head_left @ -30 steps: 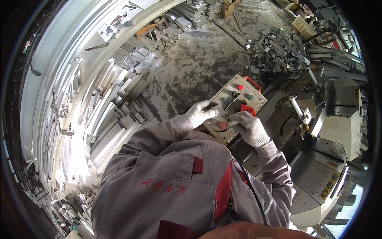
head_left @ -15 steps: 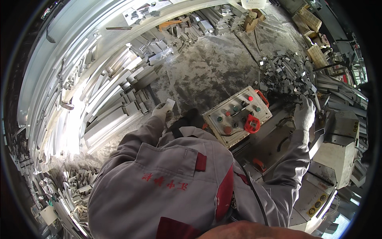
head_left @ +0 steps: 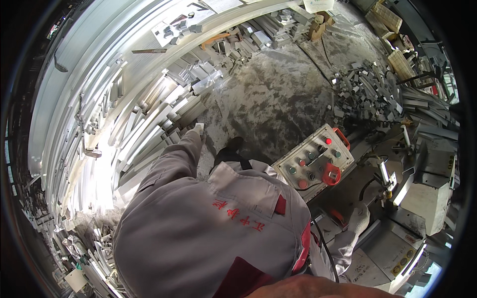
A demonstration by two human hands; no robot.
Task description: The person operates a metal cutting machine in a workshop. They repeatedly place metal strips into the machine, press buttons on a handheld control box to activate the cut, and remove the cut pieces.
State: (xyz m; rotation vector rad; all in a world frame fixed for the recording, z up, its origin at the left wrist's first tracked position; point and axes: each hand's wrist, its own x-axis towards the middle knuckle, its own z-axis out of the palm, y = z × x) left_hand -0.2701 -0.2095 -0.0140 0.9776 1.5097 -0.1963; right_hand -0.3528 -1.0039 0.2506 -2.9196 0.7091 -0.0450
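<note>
My left hand (head_left: 199, 128), in a white glove, reaches out beside the stacked metal profiles (head_left: 174, 110) on the left. Most of it is hidden beyond my grey sleeve, so its fingers and anything in them cannot be made out. My right hand (head_left: 358, 218), gloved too, is low over the machine (head_left: 385, 226) on my right, near its red handle (head_left: 338, 217). Its fingers are too small and bunched to read. Between my arms stands a pale control box (head_left: 314, 158) with several coloured buttons and a red guard ring (head_left: 331, 175).
A heap of short metal offcuts (head_left: 365, 94) lies on the floor beyond the control box. Long profiles (head_left: 92, 164) fill the left side. A cardboard box (head_left: 317, 31) stands at the back, and a black cable (head_left: 323, 243) runs beside my right arm.
My right hand has come back toward my body from near the offcuts. My left hand, which held a small pale metal piece, has moved forward toward the profiles. The view has shifted.
</note>
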